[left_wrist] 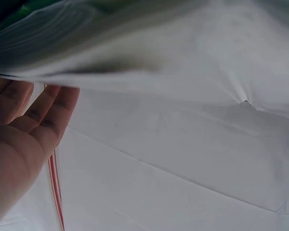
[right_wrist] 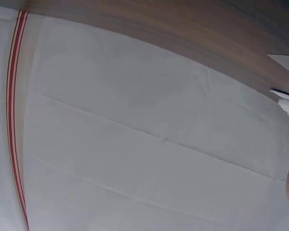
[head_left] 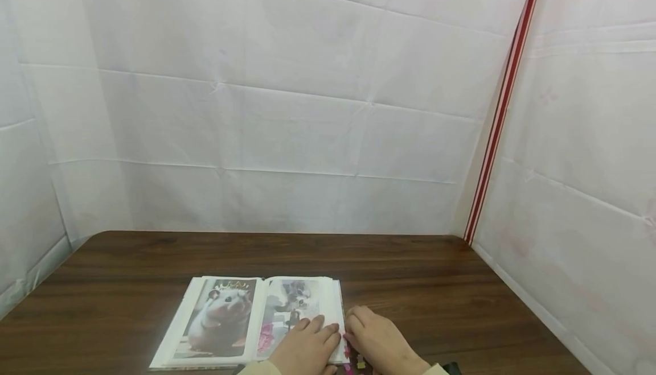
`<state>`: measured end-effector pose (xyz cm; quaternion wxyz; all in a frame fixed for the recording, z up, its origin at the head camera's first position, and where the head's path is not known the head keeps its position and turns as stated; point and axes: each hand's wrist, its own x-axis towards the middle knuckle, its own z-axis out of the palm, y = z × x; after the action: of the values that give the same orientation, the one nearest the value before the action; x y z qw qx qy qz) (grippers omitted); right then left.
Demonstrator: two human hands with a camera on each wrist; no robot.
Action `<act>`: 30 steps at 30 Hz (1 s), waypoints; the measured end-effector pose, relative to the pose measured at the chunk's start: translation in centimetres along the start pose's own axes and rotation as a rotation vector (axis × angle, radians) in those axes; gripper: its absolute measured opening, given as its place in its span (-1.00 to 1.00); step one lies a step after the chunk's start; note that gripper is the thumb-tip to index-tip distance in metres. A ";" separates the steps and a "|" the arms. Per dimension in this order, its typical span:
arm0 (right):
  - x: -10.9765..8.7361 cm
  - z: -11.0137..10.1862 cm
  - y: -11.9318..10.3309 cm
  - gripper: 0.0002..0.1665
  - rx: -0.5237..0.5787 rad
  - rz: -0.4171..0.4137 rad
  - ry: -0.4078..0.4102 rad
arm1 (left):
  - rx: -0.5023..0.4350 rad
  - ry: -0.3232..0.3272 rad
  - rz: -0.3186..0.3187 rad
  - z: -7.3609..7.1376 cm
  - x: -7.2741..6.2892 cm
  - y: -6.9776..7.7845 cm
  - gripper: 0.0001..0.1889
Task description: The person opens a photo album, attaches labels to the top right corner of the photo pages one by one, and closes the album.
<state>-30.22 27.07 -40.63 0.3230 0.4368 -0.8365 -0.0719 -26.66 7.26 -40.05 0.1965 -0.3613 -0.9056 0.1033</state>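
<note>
A photo album [head_left: 261,321] lies spread on the table, with a hamster picture [head_left: 220,321] on its left page and a paler animal picture [head_left: 294,301] on the right one. My left hand [head_left: 307,345] rests flat on the lower right page, fingers extended; the left wrist view shows its fingers [left_wrist: 43,113] against the pale page. At the album's right edge is my right hand [head_left: 379,338], its fingers bent toward the page border. I cannot tell whether they pinch anything. Small pink shapes [head_left: 348,355] and yellow shapes [head_left: 361,362] show between the hands.
The dark wooden table [head_left: 435,284] stretches beyond the album to the back and right. White cloth [head_left: 307,107] hangs behind and along the sides, with a red striped band [head_left: 499,113] at the right corner. A pale sheet corner [right_wrist: 286,62] with yellow marks enters the right wrist view.
</note>
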 end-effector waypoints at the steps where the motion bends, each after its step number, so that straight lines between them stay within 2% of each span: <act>1: 0.0 0.1 0.0 -0.79 0.013 0.010 0.010 | -0.002 0.001 -0.001 0.0 0.0 0.0 -0.49; 7: -0.2 0.6 0.2 -0.77 0.081 0.034 0.075 | -0.055 0.014 -0.012 0.3 0.2 -0.3 -0.41; 13: -0.3 0.9 0.2 -0.74 0.107 -0.002 0.126 | -0.087 0.025 -0.019 0.8 0.5 -0.5 -0.49; 17: -0.3 1.0 0.1 -0.76 0.113 -0.032 0.131 | -0.087 0.014 -0.039 0.7 0.4 -0.3 -0.53; 21: -0.3 0.9 0.1 -0.90 0.102 -0.069 0.117 | -0.076 0.020 -0.053 0.7 0.4 -0.2 -0.54; 26: -0.1 0.9 0.2 -0.50 0.033 -0.145 0.112 | -0.056 0.075 -0.063 0.7 0.4 -0.1 -0.57; 30: -0.1 0.9 0.2 -0.55 0.047 -0.159 0.128 | -0.060 0.079 -0.075 0.6 0.4 0.0 -0.58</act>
<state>-30.89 27.12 -41.33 0.3587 0.5129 -0.7784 -0.0494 -27.18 7.52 -40.51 0.2249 -0.3368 -0.9127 0.0542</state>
